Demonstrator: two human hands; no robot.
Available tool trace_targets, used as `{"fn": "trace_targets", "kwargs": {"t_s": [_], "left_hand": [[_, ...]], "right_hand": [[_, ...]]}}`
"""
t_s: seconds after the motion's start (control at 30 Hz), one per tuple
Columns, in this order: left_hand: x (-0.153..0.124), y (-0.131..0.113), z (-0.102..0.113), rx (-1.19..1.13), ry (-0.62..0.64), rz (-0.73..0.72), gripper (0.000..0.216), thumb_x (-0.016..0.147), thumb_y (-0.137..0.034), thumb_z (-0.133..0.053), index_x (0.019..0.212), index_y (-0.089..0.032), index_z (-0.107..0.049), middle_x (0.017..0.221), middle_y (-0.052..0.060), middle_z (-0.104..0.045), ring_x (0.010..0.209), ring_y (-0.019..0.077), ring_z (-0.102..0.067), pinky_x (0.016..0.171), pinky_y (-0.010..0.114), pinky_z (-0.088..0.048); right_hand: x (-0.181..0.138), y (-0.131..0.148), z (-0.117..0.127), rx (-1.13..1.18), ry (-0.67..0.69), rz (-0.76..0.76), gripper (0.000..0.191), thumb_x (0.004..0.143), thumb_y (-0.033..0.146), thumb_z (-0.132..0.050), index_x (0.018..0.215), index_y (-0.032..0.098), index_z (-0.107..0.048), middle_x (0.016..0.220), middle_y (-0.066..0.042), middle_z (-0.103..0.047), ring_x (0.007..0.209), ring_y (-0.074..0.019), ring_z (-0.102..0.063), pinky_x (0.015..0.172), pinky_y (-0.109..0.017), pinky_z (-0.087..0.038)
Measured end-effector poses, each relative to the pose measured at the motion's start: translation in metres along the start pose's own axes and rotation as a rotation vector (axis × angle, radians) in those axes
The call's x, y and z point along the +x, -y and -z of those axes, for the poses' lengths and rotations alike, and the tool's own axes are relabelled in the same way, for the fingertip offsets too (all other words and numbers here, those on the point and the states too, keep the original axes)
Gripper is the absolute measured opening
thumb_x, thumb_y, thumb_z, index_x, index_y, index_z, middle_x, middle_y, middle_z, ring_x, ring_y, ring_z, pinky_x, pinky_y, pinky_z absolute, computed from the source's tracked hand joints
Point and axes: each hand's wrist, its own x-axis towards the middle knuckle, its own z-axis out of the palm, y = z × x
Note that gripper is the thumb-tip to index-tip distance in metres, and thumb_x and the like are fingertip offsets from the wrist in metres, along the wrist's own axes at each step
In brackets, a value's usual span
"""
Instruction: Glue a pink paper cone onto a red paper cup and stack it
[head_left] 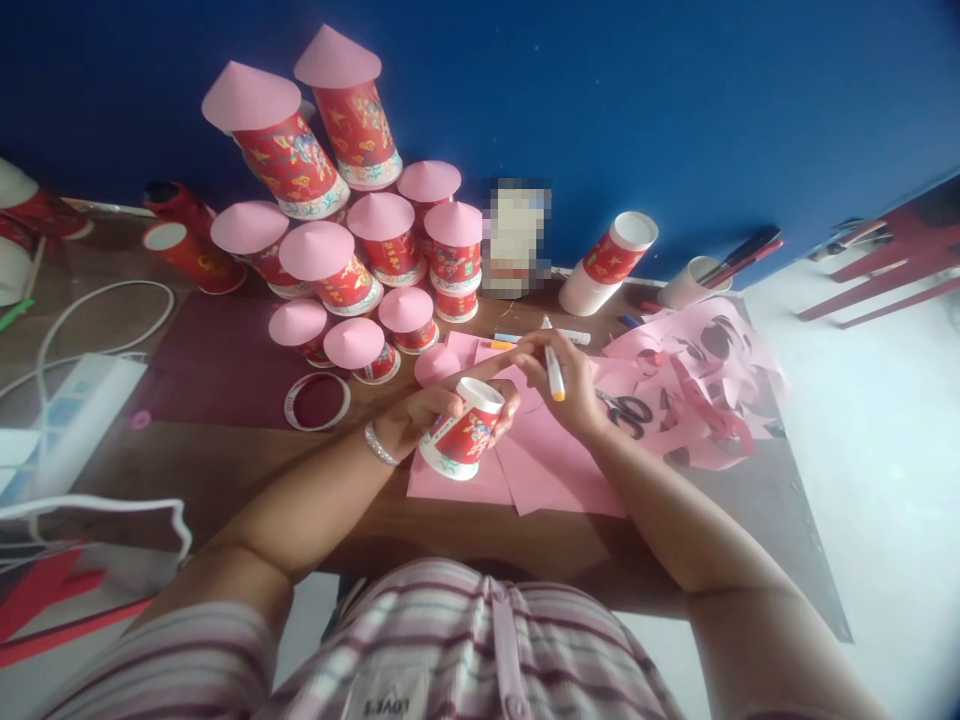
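Observation:
Turned bottom-up over the desk, a red and white paper cup [465,430] with coloured drawings is gripped by my left hand [429,408], the thumb on one side and fingertips on the other. My right hand [576,385] is closed round a white marker [554,370]; its orange end points down toward me. Under both hands lie pink paper sheets [487,482]. Just beyond the cup sits a small pink paper cone [437,366]. An orange-ended marker [501,345] rests on the paper, and black-handled scissors [630,412] lie right of my right hand.
Several decorated cups with pink cone tops [319,255] stand at the back left. A cup ring [317,401] lies nearer. Pink scraps [697,380], a pen cup [694,282] and stacked cups [609,262] are at the right. A power strip [82,420] with white cables is left.

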Motion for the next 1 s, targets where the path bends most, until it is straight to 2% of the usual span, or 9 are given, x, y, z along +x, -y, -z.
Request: {"fn": "trace_targets", "kwargs": {"t_s": [0.2, 0.47, 0.6, 0.7, 0.8, 0.93, 1.0], "left_hand": [[0.004, 0.001, -0.002, 0.116, 0.028, 0.055, 0.122, 0.066, -0.042, -0.094, 0.168, -0.031, -0.028, 0.096, 0.005, -0.071, 0.075, 0.0193, -0.064, 0.064, 0.03, -0.05], [0.007, 0.003, -0.004, 0.17, 0.047, 0.075, 0.135, 0.068, -0.04, -0.096, 0.172, -0.036, -0.011, 0.097, 0.005, -0.072, 0.078, 0.0197, -0.066, 0.07, 0.031, -0.052], [0.005, 0.001, -0.003, 0.154, 0.018, 0.075, 0.134, 0.066, -0.043, -0.096, 0.173, -0.035, -0.015, 0.099, 0.006, -0.072, 0.075, 0.0194, -0.065, 0.066, 0.03, -0.051], [0.002, -0.001, -0.003, 0.139, -0.024, 0.044, 0.132, 0.062, -0.044, -0.096, 0.172, -0.032, -0.024, 0.097, 0.005, -0.071, 0.072, 0.0192, -0.064, 0.062, 0.031, -0.05], [0.001, -0.002, -0.004, 0.114, -0.066, -0.011, 0.124, 0.064, -0.046, -0.095, 0.17, -0.03, -0.032, 0.098, 0.006, -0.07, 0.073, 0.0186, -0.063, 0.062, 0.031, -0.05], [0.001, -0.004, -0.005, 0.104, -0.112, -0.033, 0.115, 0.067, -0.044, -0.093, 0.167, -0.03, -0.038, 0.102, 0.008, -0.071, 0.075, 0.018, -0.063, 0.063, 0.029, -0.05], [0.001, -0.004, -0.006, 0.103, -0.143, -0.052, 0.112, 0.068, -0.046, -0.093, 0.165, -0.029, -0.041, 0.106, 0.01, -0.073, 0.077, 0.0182, -0.064, 0.063, 0.028, -0.051]], "right_hand": [[0.0, 0.007, -0.007, -0.153, -0.01, -0.01, 0.042, 0.105, 0.058, -0.056, 0.08, 0.024, -0.056, 0.062, 0.004, -0.06, 0.057, -0.0126, -0.055, 0.059, -0.027, -0.041], [0.011, 0.003, -0.013, -0.192, -0.082, 0.023, 0.051, 0.107, 0.049, -0.053, 0.065, 0.026, -0.038, 0.051, 0.006, -0.044, 0.047, -0.0107, -0.043, 0.053, -0.028, -0.033], [0.018, -0.002, -0.01, -0.132, -0.107, 0.02, 0.048, 0.107, 0.049, -0.056, 0.067, 0.024, -0.048, 0.055, 0.005, -0.051, 0.05, -0.0109, -0.05, 0.057, -0.028, -0.038], [0.019, -0.011, -0.001, -0.058, -0.194, -0.004, 0.039, 0.106, 0.051, -0.058, 0.078, 0.024, -0.059, 0.054, 0.007, -0.052, 0.048, -0.0107, -0.051, 0.058, -0.027, -0.043], [0.014, -0.018, 0.008, 0.037, -0.215, -0.007, 0.034, 0.102, 0.055, -0.062, 0.089, 0.024, -0.063, 0.061, 0.007, -0.06, 0.049, -0.0108, -0.056, 0.054, -0.026, -0.046], [0.005, -0.017, 0.01, -0.036, -0.191, -0.008, 0.046, 0.1, 0.052, -0.068, 0.066, 0.024, -0.053, 0.05, 0.007, -0.056, 0.046, -0.01, -0.053, 0.055, -0.026, -0.046], [0.002, -0.013, 0.008, -0.063, -0.175, 0.038, 0.038, 0.101, 0.049, -0.065, 0.074, 0.024, -0.062, 0.059, 0.005, -0.064, 0.049, -0.0106, -0.056, 0.056, -0.027, -0.049]]}}
